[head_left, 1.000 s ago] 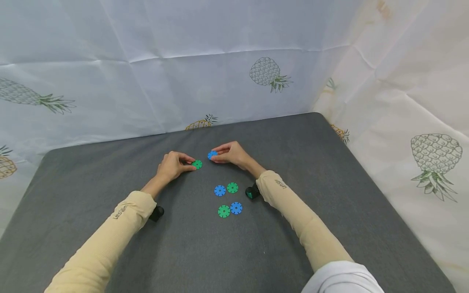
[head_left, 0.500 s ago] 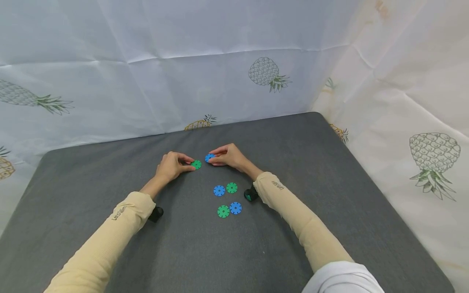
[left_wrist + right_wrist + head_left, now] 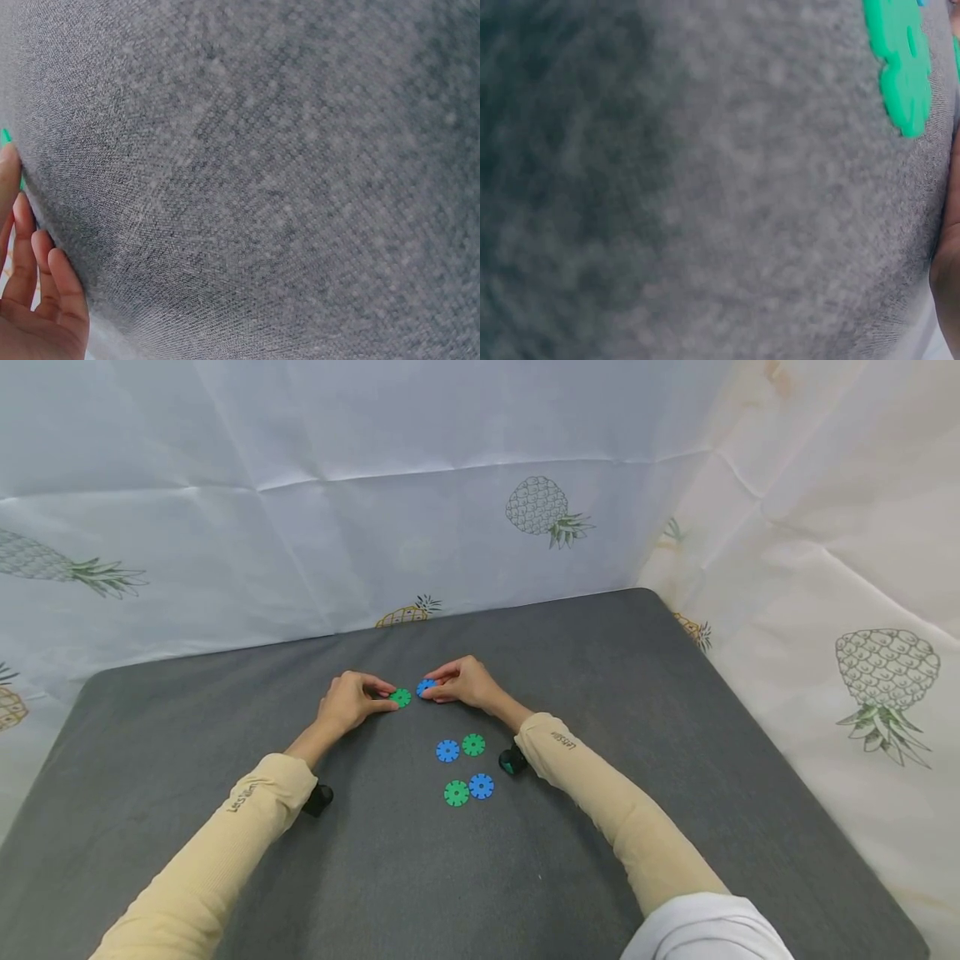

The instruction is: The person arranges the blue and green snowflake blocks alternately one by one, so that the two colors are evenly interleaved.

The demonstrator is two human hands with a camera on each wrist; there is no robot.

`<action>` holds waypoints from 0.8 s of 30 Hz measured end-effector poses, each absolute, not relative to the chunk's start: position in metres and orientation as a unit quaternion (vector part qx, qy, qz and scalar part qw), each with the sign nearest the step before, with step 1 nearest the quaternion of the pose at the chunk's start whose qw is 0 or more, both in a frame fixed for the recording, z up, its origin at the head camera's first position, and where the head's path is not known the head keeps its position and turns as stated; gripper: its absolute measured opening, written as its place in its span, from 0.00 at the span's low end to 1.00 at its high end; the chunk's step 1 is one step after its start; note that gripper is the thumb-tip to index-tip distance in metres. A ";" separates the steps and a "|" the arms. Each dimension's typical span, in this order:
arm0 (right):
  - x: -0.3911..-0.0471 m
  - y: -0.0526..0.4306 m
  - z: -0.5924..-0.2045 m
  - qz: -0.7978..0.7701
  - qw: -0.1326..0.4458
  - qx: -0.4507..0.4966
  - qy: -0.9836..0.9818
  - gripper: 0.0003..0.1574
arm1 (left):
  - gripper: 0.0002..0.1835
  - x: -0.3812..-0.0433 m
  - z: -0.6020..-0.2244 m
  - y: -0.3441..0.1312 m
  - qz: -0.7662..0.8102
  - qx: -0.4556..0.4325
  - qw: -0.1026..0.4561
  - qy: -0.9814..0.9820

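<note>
Near green disc [image 3: 452, 797] and near blue disc [image 3: 485, 791], notched all round, side by side on a dark gray cloth [image 3: 390, 877]. Just past, middle blue disc [image 3: 444, 755] and middle green disc [image 3: 477, 749]. Farther, far green disc [image 3: 403, 702] pinched in the left hand [image 3: 349, 700]; close but apart, far blue disc [image 3: 423, 685] pinched in the right hand [image 3: 471, 682]. Beyond the round table corner [image 3: 647, 597], creased white sheet [image 3: 375, 543] with pineapples [image 3: 537, 507], tall like a wall.

Head view faces down; wrist views skim tabletop [image 3: 390, 877].
</note>
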State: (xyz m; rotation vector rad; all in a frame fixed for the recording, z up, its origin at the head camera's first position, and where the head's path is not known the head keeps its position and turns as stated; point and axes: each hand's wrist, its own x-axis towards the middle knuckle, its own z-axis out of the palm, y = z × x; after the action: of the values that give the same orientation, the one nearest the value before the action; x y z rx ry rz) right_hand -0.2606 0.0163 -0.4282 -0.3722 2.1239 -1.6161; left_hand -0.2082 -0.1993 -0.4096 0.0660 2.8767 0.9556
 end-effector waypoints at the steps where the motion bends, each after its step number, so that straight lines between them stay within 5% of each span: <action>1: -0.261 0.016 -0.429 -0.576 0.217 -0.140 0.776 0.19 | 0.16 -0.208 -0.410 -0.199 0.314 0.020 0.055 0.947; 11: -0.260 0.013 -0.423 -0.445 0.155 -0.211 0.857 0.18 | 0.16 -0.207 -0.409 -0.199 0.312 0.017 0.050 0.949; 24: -0.257 0.013 -0.419 -0.417 0.146 -0.229 0.867 0.20 | 0.16 -0.205 -0.408 -0.198 0.316 0.023 0.048 0.947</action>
State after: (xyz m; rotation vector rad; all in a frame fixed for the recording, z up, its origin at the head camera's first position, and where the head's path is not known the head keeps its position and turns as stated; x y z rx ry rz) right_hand -0.2569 0.0131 -0.4194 -0.6594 2.4982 -1.2011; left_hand -0.2054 -0.1981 -0.4083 0.0700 2.8886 0.9637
